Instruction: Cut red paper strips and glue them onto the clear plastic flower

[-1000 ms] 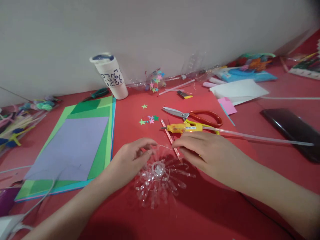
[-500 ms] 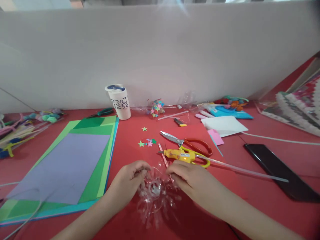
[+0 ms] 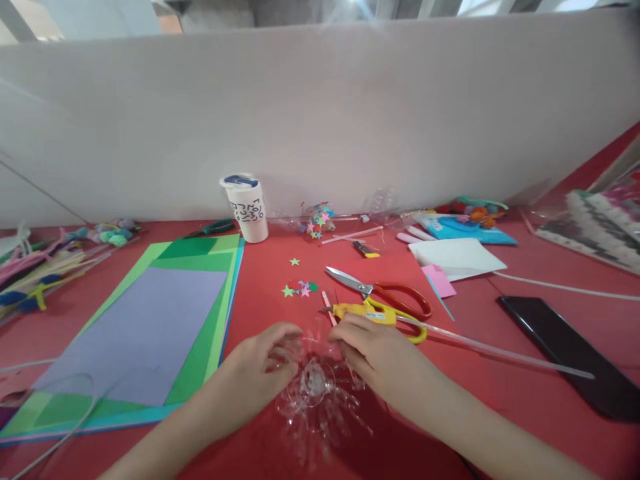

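Observation:
A clear plastic piece (image 3: 315, 387), cut into many thin strips that fan outward around a ring-like centre, rests low in front of me. On its left side is my left hand (image 3: 265, 363), its fingers curved and thumb apart from them, with clear strips close by. My right hand (image 3: 365, 347) is bent over the far right side, fingertips pressed together on a strip of the plastic; glare hides the exact contact. Just beyond the right hand lie a yellow glue gun (image 3: 357, 311) with a long clear glue stick and red-handled scissors (image 3: 400, 297).
Small paper stars (image 3: 305, 291) lie ahead, with a utility knife (image 3: 366, 249) behind. Coloured sheets (image 3: 135, 327) are stacked at left. A white cup (image 3: 250, 213) stands by the white partition (image 3: 320, 120). At right are a black phone (image 3: 565, 353) and white paper (image 3: 457, 257).
My left thumb and fingers have parted from their earlier pinch. The plastic piece has turned slightly between my hands. The whole view has shifted a little.

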`<state>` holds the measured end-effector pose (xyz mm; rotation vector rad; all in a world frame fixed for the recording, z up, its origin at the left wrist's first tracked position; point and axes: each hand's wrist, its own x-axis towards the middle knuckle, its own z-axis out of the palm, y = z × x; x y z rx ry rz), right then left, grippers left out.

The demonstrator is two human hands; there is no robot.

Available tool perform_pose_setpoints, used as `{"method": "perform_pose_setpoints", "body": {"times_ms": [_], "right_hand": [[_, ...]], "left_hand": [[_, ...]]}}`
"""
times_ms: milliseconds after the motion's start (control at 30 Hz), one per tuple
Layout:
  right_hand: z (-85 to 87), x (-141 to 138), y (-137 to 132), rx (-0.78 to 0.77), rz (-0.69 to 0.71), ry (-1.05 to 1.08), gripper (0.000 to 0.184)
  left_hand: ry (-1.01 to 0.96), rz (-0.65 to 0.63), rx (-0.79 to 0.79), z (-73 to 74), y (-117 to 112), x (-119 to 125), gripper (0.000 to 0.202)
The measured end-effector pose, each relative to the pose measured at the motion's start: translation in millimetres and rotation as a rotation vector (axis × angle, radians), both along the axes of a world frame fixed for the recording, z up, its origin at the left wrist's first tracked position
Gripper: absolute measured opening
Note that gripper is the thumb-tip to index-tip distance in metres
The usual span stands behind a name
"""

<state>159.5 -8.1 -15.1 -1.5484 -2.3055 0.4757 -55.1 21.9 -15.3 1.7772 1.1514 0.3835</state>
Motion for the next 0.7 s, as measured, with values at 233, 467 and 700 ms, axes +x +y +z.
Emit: {"method": "perform_pose_setpoints", "body": {"times_ms": [233,467,700], "right_hand": [[0.3,3,2,0.044,0.039,-0.010,0.021],[6.0,2,1,-0.001,-0.001,0.017,0.018],[2.2,7,6,-0.056,-0.012,0.165,0.021]], "left_hand": [[0.055,-0.172,-0.107,28.5,23,12,0.054],[-0.076,-0.277,-0.190,14.4,33,39,0.022],[-0.063,-0.200,-0.122,8.5,30,38,0.025]]}}
